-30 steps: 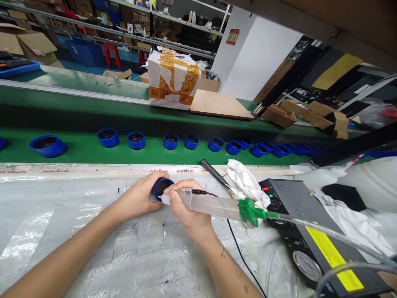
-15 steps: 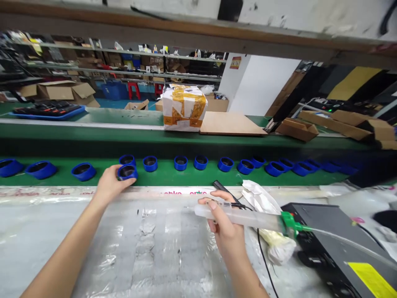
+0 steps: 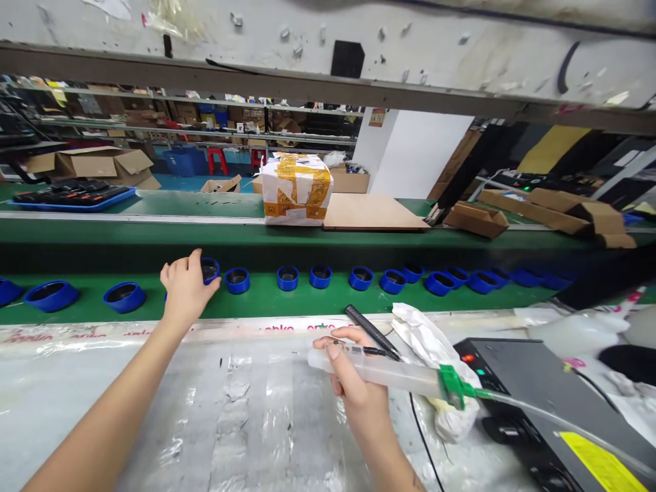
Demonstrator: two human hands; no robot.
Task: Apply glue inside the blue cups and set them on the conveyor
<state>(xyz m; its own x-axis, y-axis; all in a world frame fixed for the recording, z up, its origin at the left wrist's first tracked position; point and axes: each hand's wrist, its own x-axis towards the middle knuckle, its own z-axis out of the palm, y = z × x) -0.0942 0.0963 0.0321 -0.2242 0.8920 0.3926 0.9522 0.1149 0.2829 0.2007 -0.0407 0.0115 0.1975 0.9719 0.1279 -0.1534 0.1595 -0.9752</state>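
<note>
My left hand (image 3: 185,290) reaches over the green conveyor belt (image 3: 287,304) with its fingers curled over a blue cap (image 3: 209,270) in a row of several blue caps (image 3: 320,277). My right hand (image 3: 353,383) grips a translucent glue syringe (image 3: 389,372) with a green fitting (image 3: 451,387) and a clear hose, held above the plastic-covered bench (image 3: 246,410). The syringe tip points left.
A grey dispenser box (image 3: 543,396) with lit indicators sits at the right. A black pen-like tool (image 3: 372,331) and white rags (image 3: 425,335) lie beside it. Behind the belt stand a taped white parcel (image 3: 296,188), a flat board (image 3: 369,212) and cardboard boxes (image 3: 476,219).
My left hand carried the blue cap from the bench to the belt and set it in the row. My right hand drew the syringe back to the right.
</note>
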